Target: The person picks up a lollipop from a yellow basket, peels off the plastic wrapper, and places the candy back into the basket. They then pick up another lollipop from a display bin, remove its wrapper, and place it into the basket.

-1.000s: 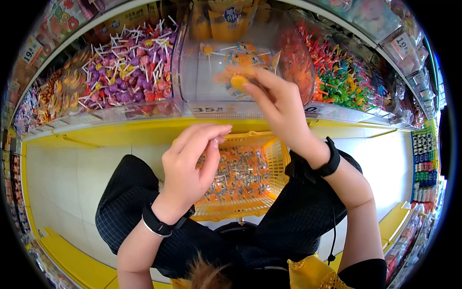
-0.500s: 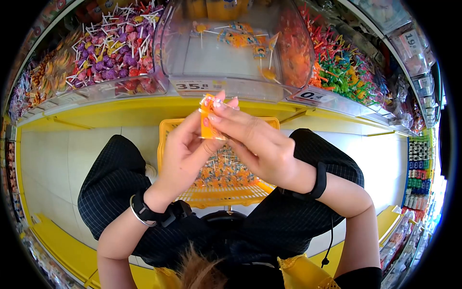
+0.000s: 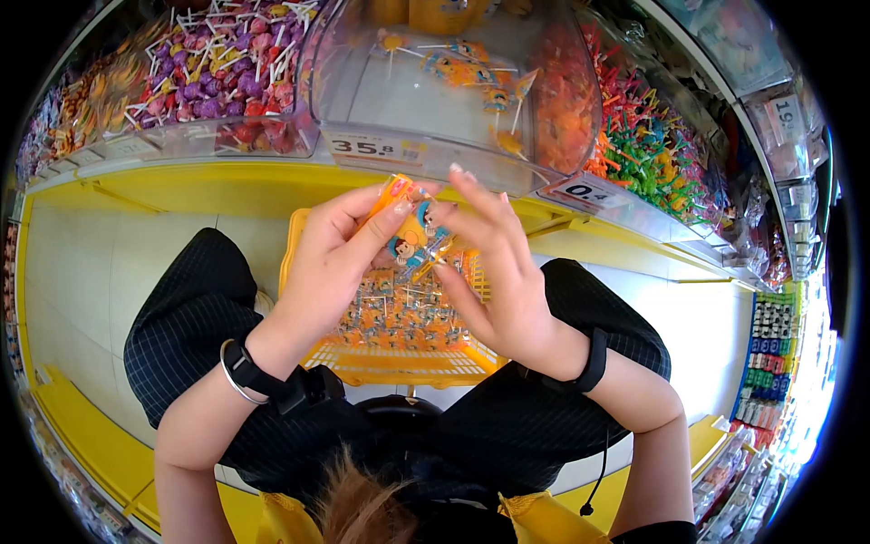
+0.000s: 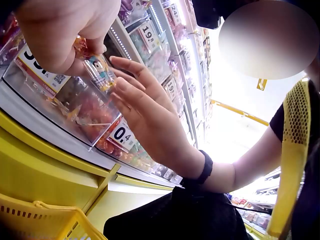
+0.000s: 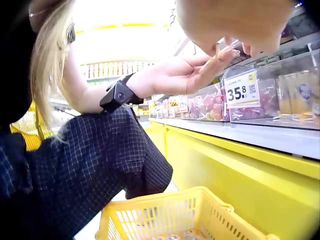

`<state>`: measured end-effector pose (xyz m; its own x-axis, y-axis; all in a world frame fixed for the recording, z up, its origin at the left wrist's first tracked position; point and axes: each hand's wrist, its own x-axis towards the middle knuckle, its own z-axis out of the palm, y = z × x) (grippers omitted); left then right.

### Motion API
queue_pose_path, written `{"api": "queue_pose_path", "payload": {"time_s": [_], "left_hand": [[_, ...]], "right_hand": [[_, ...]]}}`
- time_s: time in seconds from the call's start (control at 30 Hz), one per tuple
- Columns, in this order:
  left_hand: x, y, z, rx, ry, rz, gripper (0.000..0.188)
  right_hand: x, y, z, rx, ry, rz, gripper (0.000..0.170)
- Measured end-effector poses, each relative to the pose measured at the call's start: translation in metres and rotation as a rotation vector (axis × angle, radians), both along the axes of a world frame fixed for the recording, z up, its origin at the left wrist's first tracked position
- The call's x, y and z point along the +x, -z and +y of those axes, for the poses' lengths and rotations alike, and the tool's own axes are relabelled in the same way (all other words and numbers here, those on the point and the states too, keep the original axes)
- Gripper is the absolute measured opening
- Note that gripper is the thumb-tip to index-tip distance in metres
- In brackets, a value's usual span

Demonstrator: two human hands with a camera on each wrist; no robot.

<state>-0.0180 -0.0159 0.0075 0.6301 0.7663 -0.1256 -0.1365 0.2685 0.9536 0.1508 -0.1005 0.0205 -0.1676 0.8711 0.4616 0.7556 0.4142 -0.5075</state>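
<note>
In the head view the left hand [image 3: 331,258] pinches an orange and blue wrapped candy [image 3: 410,245] between thumb and fingers. The right hand [image 3: 507,281] is at the candy's right side, its fingers spread and partly straight; whether a fingertip touches the wrapper is unclear. In the left wrist view the candy [image 4: 100,72] hangs from the left hand [image 4: 65,30], with the right hand [image 4: 150,110] beside it. Below both hands stands a yellow basket [image 3: 408,370] holding a layer of similar orange wrapped candies [image 3: 390,317].
Ahead is a clear bin [image 3: 362,113] with several orange lollipops [image 3: 453,71]. Purple and red lollipops [image 3: 213,82] fill the bin at left, green and red candies [image 3: 648,145] the right one. A yellow shelf base [image 3: 163,186] runs below; the knees flank the basket.
The right hand came back from the bin to the left hand, then its fingers spread apart. The candy, first upright between both hands, is now tilted in the left hand. The camera view has shifted.
</note>
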Motion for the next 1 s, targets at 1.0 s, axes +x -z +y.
{"api": "queue_pose_path", "payload": {"time_s": [1.0], "left_hand": [[-0.022,0.009,0.026,0.058,0.009,-0.049,0.026]], "right_hand": [[-0.034,0.006,0.036,-1.073,-0.080,1.003,0.022]]}}
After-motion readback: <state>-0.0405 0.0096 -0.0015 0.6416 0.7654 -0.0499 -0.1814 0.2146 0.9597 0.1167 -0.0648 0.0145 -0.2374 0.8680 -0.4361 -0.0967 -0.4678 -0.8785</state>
